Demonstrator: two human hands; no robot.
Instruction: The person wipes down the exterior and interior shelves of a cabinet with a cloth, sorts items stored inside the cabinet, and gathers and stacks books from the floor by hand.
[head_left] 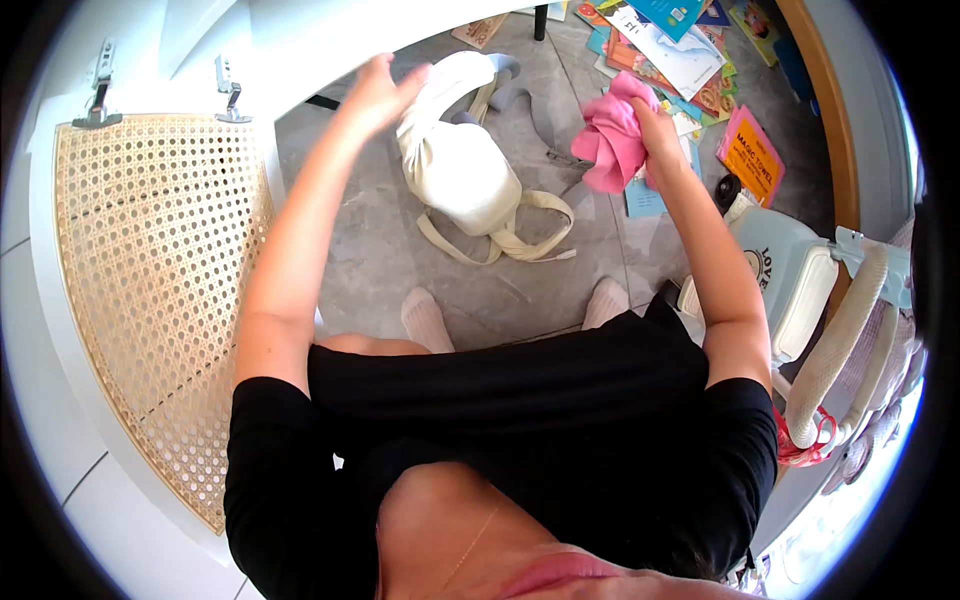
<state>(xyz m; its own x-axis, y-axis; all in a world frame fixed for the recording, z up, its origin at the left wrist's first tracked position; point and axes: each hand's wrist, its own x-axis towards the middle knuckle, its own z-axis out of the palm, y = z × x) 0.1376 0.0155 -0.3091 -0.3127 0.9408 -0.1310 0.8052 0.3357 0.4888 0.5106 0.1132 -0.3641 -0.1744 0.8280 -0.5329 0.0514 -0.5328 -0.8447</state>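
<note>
My right hand is closed on a crumpled pink cloth, held above the floor at the right of centre. My left hand is raised at the upper left with its fingers apart and nothing in it, beside the top of a cream-white bag. The bag lies on the grey tiled floor, with loose cream straps at its lower end. A grey strap runs from its upper end toward the pink cloth.
Books and papers lie scattered at the upper right, near an orange packet. A pale blue container stands at the right. An open cane-panelled door is on the left, below a white surface.
</note>
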